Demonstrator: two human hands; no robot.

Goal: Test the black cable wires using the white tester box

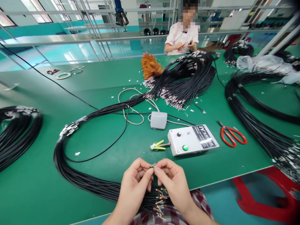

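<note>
My left hand (138,178) and my right hand (170,178) meet fingertip to fingertip over the front edge of the table. Both are pinched closed on the thin coloured wires (154,165) at a cable end; most of that cable is hidden behind my fingers. Under my hands runs a bundle of black cables (93,184), its stripped ends (160,201) showing bare coloured wires near my lap. Just beyond my fingers lies a light grey control box (192,140) with a lit green button. A yellow forked piece (159,146) sticks out of its left side, with whitish strands at its tip.
Red-handled scissors (233,134) lie right of the box, a grey pedal-like block (158,120) behind it. Black cable coils (18,134) sit at left, more cables (253,106) at right. A cable heap (187,78) and orange feathery duster (150,66) lie farther back. A person (182,37) works opposite.
</note>
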